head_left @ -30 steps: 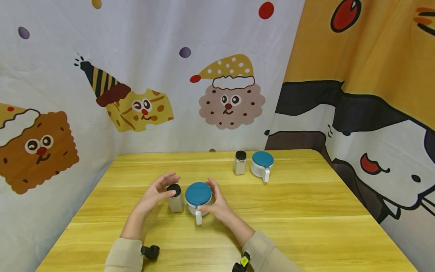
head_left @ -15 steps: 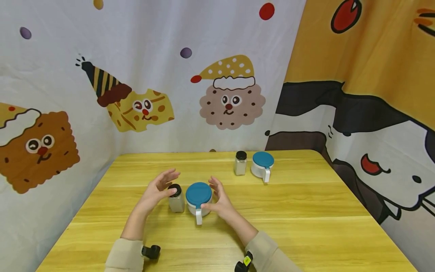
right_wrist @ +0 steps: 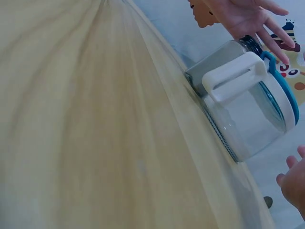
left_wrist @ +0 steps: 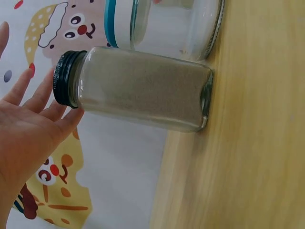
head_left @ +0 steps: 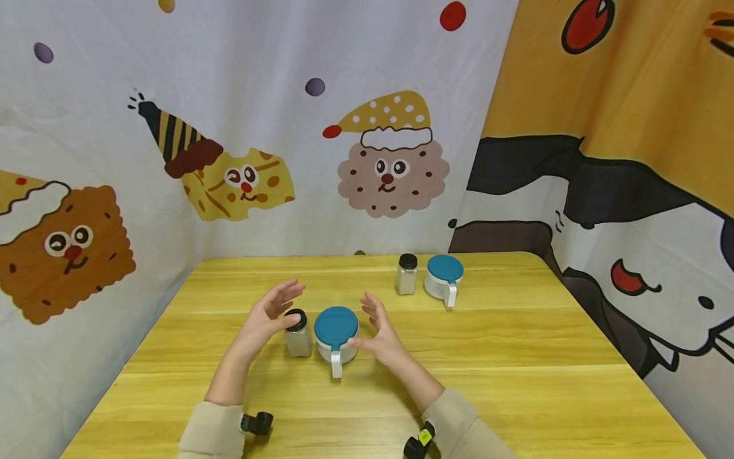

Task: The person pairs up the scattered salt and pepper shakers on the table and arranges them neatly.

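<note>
A small square glass bottle point(head_left: 298, 342) with a black cap stands upright on the table, filled with a greyish powder in the left wrist view. My left hand point(head_left: 264, 322) is at its left, fingers spread around the cap; whether the thumb touches it I cannot tell. Just right of the bottle stands a round clear glass seasoning jar point(head_left: 336, 328) with a blue lid and a white handle pointing toward me. Beside that jar my right hand point(head_left: 383, 336) is held with spread fingers, apart from the glass in the right wrist view point(right_wrist: 296, 183).
Farther back on the wooden table point(head_left: 504, 357) stand a second black-capped bottle point(head_left: 406, 275) and a second blue-lidded jar point(head_left: 444, 271), side by side. A printed cloth point(head_left: 258, 64) hangs behind the table's far edge.
My right hand has drawn away to the right from the blue-lidded jar, its fingers loosening from around it. My left fingers have lifted and spread slightly. The containers stay in place.
</note>
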A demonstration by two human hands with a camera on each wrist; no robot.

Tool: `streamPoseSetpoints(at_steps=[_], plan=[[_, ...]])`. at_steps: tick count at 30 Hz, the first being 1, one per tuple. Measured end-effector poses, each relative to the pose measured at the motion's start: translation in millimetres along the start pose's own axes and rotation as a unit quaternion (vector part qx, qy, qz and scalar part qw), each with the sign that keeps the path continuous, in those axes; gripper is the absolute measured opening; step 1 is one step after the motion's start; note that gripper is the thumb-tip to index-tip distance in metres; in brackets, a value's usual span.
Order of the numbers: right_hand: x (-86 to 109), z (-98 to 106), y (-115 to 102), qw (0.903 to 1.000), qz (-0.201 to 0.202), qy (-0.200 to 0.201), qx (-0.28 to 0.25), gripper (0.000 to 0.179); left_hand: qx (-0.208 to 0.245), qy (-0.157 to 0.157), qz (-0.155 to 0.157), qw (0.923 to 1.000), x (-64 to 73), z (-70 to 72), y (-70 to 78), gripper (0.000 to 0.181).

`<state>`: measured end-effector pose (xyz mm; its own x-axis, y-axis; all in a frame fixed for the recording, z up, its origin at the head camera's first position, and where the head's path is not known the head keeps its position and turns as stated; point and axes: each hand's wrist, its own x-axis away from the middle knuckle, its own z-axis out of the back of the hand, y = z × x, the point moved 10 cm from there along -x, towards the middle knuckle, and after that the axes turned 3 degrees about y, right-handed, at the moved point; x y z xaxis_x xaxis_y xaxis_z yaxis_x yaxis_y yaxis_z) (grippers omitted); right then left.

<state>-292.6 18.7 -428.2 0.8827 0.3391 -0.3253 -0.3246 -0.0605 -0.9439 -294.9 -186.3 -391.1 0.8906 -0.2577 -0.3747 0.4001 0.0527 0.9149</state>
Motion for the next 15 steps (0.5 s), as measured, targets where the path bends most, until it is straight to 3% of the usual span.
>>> streamPoseSetpoints(at_steps=[7,15], plan=[[-0.5,9.5,-6.5,0.9999,0.004,0.013,-0.002,0.103,0.007,0.009,-0.007,0.9999,-3.0,-2.7,6.8,0.065],[1.8,20.2,-7.3,0.9997,0.002,0.021,0.008,0.105,0.008,0.018,0.022,0.9996,-7.0,-7.6,4.5,0.067]])
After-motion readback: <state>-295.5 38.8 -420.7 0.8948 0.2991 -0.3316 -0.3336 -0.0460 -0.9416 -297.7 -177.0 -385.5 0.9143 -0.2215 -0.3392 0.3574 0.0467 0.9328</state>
